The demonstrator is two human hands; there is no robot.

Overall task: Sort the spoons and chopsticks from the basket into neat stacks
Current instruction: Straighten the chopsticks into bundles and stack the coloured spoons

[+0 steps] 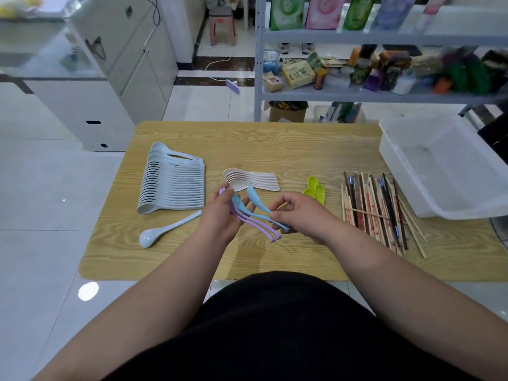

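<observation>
My left hand [220, 213] grips a small bunch of purple spoons [258, 225] and blue spoons above the middle of the wooden table [275, 141]. My right hand [299, 213] pinches the handle of one blue spoon [257, 200] in that bunch. A long nested row of pale grey-blue spoons [173, 184] lies at the left. One loose pale spoon [165, 231] lies in front of it. A short stack of cream spoons [251, 178] sits behind my hands. Yellow-green spoons [316, 189] lie to the right. Chopsticks [376, 210] are spread at the right, beside the white basket [406, 171].
The white basket overhangs the table's right edge. Behind the table stands a grey metal shelf [258, 78] loaded with boxes and packets. White cabinets [110, 78] stand at the back left. Tiled floor surrounds the table.
</observation>
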